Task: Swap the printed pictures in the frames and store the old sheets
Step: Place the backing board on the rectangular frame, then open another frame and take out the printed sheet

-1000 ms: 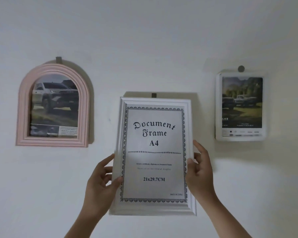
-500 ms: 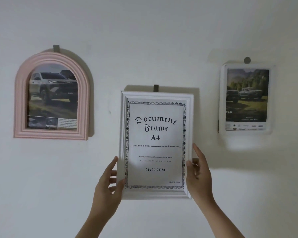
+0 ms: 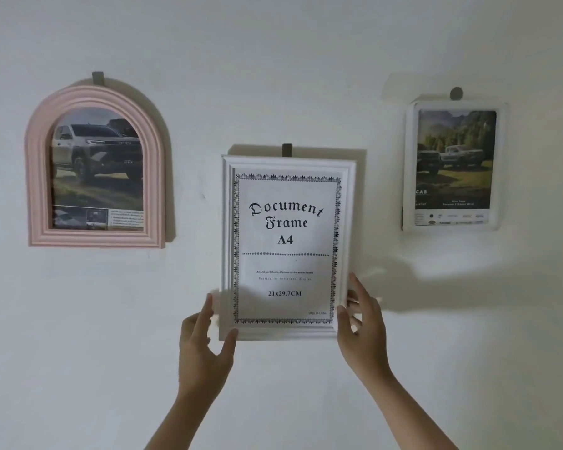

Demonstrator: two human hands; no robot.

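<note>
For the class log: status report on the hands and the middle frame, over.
Left hand and right hand grip white document frame at lower corners. Frame against wall under hook. Nothing in the way.

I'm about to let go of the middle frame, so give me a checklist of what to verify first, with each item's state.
1. White rectangular document frame top edge at grey wall hook: ok.
2. Frame actually caught on the hook: cannot tell, back hidden.
3. Frame hanging straight: not ok, slightly tilted.
4. Left hand at the lower left corner: ok.
5. Right hand at the lower right edge: ok.
6. Placeholder sheet swapped for a picture: not ok, it reads "Document Frame A4".
</note>
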